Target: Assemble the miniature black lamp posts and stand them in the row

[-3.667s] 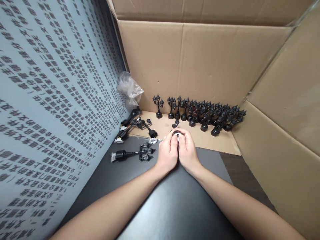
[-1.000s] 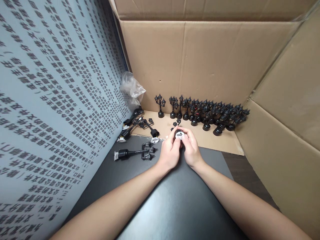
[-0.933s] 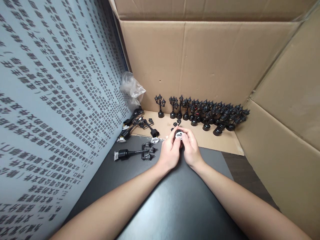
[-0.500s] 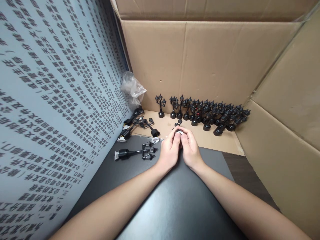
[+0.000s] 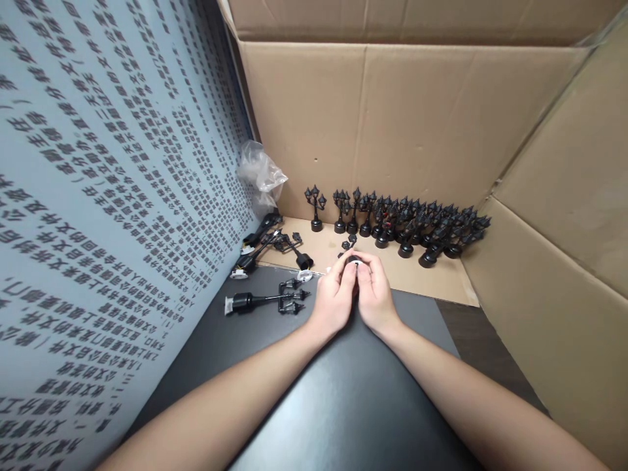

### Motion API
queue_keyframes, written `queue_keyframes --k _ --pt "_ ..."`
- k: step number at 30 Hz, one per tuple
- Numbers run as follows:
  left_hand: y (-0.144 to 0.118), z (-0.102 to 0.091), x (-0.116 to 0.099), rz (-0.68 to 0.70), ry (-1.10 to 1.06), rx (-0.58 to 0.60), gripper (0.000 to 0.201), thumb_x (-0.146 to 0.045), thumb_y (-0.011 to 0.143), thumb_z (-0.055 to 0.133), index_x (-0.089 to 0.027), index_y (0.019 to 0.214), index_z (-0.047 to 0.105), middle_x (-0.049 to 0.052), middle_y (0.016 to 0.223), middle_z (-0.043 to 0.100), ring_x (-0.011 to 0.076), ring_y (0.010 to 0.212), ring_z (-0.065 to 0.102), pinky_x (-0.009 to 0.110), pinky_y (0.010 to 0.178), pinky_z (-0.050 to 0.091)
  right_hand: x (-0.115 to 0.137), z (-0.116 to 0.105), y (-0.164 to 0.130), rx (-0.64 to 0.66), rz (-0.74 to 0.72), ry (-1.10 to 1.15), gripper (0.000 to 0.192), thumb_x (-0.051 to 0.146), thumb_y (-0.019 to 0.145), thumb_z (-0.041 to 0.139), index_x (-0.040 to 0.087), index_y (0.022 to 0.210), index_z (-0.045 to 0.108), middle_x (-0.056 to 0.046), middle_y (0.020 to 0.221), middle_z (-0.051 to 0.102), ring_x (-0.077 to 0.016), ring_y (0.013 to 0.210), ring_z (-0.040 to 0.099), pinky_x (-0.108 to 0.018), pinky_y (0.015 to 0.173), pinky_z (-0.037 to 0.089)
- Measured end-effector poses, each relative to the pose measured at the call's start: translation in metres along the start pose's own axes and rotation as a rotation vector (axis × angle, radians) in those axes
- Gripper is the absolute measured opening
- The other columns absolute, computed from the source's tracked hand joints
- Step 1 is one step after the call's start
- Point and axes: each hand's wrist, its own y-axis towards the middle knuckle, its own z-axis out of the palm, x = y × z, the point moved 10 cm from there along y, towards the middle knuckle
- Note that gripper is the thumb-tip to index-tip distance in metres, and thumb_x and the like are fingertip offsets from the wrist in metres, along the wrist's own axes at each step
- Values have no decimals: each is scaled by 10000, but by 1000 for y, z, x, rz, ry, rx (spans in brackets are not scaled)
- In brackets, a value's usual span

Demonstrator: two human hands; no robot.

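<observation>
My left hand (image 5: 333,297) and my right hand (image 5: 375,294) are pressed together over the far edge of the black tabletop (image 5: 314,392), both gripping one small black street-lamp model (image 5: 352,260) by its round base. Only the base's top and the lamp heads poking out beyond my fingertips show; the fingers hide everything else. One unassembled lamp (image 5: 267,301) lies on the black top just left of my left hand.
Several finished black lamps (image 5: 407,226) stand in a row on a cardboard sheet against the cardboard back wall (image 5: 392,118). More loose lamp parts (image 5: 267,245) and a crumpled clear bag (image 5: 260,173) lie at left. A printed grey board (image 5: 98,196) leans on the left; cardboard (image 5: 564,261) stands right.
One second ago my fingers were apart enough to show the white underside of the lamp base; now both hands have closed over it. The hands stayed in place.
</observation>
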Motion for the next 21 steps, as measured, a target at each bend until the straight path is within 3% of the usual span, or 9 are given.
queue_keyframes --k 21 --pt "1 -1 -2 -5 39 5 477 -449 1090 490 -184 1453 650 102 1294 771 267 1252 699 422 1165 500 -4 4 0 32 43 54 323 501 1096 489 255 1279 592 -103 1263 703 -255 1144 695 -458 1031 568"
